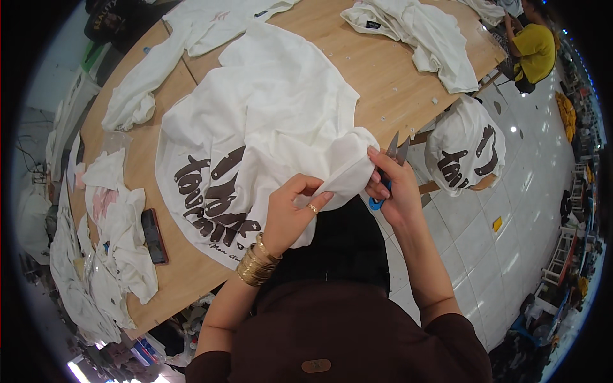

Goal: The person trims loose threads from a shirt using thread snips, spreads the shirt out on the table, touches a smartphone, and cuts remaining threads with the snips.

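Note:
A large white garment with dark brown printed lettering lies crumpled across the wooden table's near edge. My left hand pinches a folded part of it between thumb and fingers; a ring and several gold bangles are on this hand and wrist. My right hand holds scissors with blue on the handle. Their blades point away from me and stand slightly apart, beside the cloth. The right fingertips also pinch the fabric's edge. Part of the scissors' handle is hidden by the fingers.
The wooden table carries more white garments and small scraps. A dark phone lies at left, next to a white cloth pile. A printed white garment covers a stool at right. A person in yellow sits far right.

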Available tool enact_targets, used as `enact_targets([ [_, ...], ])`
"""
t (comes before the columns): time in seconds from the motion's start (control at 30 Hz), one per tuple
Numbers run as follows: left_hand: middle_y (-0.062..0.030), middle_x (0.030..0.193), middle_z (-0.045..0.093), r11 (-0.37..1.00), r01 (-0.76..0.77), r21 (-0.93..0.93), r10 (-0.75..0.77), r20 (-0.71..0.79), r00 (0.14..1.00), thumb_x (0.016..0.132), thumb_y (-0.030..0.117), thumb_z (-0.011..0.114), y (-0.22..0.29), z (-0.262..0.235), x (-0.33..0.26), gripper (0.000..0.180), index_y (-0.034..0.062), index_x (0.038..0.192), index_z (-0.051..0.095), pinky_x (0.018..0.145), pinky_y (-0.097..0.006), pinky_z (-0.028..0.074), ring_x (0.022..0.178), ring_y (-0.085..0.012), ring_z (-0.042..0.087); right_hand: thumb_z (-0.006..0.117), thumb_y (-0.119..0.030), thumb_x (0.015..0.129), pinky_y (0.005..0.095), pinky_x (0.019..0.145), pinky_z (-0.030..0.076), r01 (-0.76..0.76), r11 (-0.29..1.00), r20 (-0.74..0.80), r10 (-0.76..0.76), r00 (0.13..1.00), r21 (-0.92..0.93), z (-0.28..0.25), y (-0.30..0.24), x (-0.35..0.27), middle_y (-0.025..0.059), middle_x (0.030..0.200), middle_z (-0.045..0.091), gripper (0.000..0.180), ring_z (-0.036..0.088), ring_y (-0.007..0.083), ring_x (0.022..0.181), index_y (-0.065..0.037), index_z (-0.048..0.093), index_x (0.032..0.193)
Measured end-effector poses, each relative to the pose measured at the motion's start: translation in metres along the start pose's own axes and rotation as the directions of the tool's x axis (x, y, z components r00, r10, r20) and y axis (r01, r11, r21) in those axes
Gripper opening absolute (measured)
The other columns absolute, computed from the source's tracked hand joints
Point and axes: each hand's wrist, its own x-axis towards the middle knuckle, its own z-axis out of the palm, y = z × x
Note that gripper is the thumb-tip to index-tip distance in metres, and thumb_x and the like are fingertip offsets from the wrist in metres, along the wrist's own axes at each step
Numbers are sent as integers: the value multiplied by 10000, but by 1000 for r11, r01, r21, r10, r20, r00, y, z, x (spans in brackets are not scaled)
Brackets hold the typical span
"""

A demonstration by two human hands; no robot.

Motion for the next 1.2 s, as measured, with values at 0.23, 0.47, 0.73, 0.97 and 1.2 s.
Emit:
enact_targets([
  [0.23, 7, 759, 596, 954, 130, -271, -117, 66, 991, 810, 86, 662, -1, -10, -3, 123, -3, 892, 641, 626, -189, 420, 678, -46, 535, 673, -138, 795, 190, 384, 247, 103, 956, -56, -123, 991, -275, -5, 0, 3, -10, 570, 461, 176, 327, 47, 392, -49, 527, 751],
  [0.47, 15, 757, 609, 916, 184, -357, -169, 75, 983, 823, 69, 649, 2, -15, -5, 123, -15, 911, 635, 630, -179, 416, 694, -31, 528, 576, -140, 872, 207, 447, 379, 551, 495, 44, -716, 697, -672, -6, -1, -16, 2, 611, 521, 133, 468, 68, 470, -24, 569, 936],
  [0.73, 42, 760, 575, 893, 189, -409, -174, 75, 982, 837, 66, 630, 6, -16, -4, 87, -5, 888, 627, 638, -170, 392, 701, -16, 493, 586, -193, 864, 302, 480, 420, 412, 273, 366, -204, 908, -869, 10, 16, -39, 85, 632, 580, 157, 554, 205, 500, -40, 559, 841],
  [0.97, 48, 762, 562, 874, 202, -441, -182, 88, 979, 845, 70, 619, 11, -17, -6, 90, -5, 892, 629, 659, -173, 390, 709, -17, 486, 590, -230, 852, 363, 482, 420, 490, 54, 443, -348, 826, -870, 16, 21, -38, 109, 624, 578, 203, 569, 298, 554, -51, 537, 774],
  [1.2, 41, 762, 564, 894, 163, -416, -154, 56, 986, 838, 57, 622, 12, -16, -6, 89, -10, 893, 642, 650, -176, 392, 698, -22, 488, 578, -233, 858, 374, 481, 419, 479, 12, 449, -329, 831, -878, 18, 18, -38, 110, 618, 577, 202, 570, 298, 553, -54, 529, 779],
])
